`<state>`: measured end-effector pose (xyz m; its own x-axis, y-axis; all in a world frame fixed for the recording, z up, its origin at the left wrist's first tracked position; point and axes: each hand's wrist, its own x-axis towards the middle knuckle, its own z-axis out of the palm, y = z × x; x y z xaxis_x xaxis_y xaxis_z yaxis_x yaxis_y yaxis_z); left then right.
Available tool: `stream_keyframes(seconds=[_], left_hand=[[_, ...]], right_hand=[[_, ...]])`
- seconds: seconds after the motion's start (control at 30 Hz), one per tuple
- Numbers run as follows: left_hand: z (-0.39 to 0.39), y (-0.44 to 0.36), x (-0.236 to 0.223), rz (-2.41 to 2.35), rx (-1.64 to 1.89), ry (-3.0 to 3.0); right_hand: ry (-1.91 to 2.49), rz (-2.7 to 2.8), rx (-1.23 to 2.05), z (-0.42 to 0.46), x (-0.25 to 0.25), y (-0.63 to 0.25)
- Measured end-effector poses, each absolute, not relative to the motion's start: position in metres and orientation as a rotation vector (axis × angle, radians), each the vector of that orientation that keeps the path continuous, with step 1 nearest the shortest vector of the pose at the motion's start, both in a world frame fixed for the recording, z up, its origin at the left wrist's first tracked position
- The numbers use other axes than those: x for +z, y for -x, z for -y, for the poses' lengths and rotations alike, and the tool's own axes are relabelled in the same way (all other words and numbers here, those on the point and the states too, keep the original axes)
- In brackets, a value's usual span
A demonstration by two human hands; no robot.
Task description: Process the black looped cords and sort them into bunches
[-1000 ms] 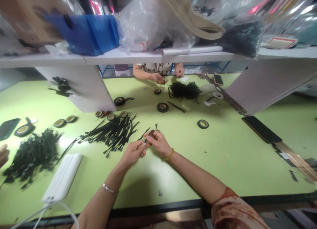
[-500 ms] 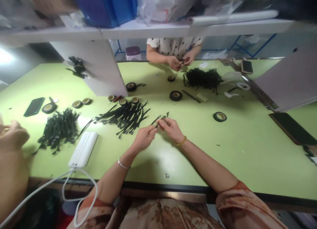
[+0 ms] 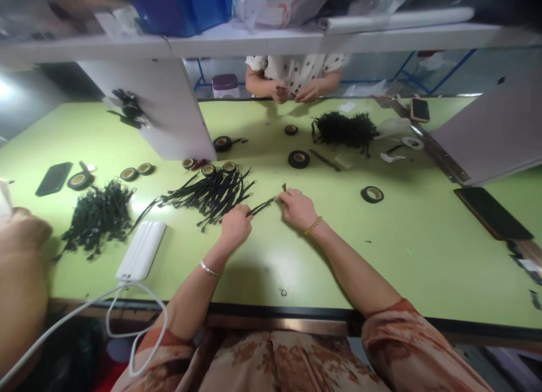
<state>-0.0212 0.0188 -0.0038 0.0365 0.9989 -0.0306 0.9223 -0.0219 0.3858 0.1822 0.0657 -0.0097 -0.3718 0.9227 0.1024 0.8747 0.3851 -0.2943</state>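
Observation:
Between my hands a short, thin black cable point(image 3: 263, 206) is stretched just over the green table. My left hand point(image 3: 236, 223) is closed round one end of it, beside a loose pile of black cables point(image 3: 212, 193). The fingers of my right hand point(image 3: 298, 210) pinch the other end, and a small dark tip sticks up past them. What lies under the fingers is hidden. Several rolls of black tape point(image 3: 208, 170) sit just behind the pile.
A white power bank point(image 3: 141, 251) with a white cord lies left, near a bundle of black cables point(image 3: 99, 218). At far left is another person's hand point(image 3: 25, 231). Across the table point(image 3: 330, 256), a co-worker's hands point(image 3: 308, 91) are beside another black pile point(image 3: 345, 129). A phone point(image 3: 493, 213) lies right.
My hands have moved apart, the left one toward the pile and the right slightly right, so more of the black cable shows between them. The co-worker's hands opposite have shifted.

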Motion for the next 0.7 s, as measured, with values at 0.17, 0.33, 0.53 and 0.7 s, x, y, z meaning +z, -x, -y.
stream_keyframes(seconds=[0.17, 0.33, 0.53, 0.7], left_hand=[[-0.023, 0.032, 0.002, -1.905, 0.524, -1.720], [-0.020, 0.032, 0.006, -1.392, 0.893, -1.286], [-0.015, 0.017, 0.009, -1.212, 0.906, -1.046], [-0.024, 0.027, 0.009, -1.082, 1.070, -0.628]], right_hand=[[1.454, 2.181, 0.154, -0.071, -0.011, -0.187], [1.200, 1.831, 0.776, -0.057, -0.004, -0.167], [1.042, 1.338, 1.339, -0.049, -0.004, -0.150], [1.064, 1.308, 0.888, -0.043, 0.014, -0.159]])
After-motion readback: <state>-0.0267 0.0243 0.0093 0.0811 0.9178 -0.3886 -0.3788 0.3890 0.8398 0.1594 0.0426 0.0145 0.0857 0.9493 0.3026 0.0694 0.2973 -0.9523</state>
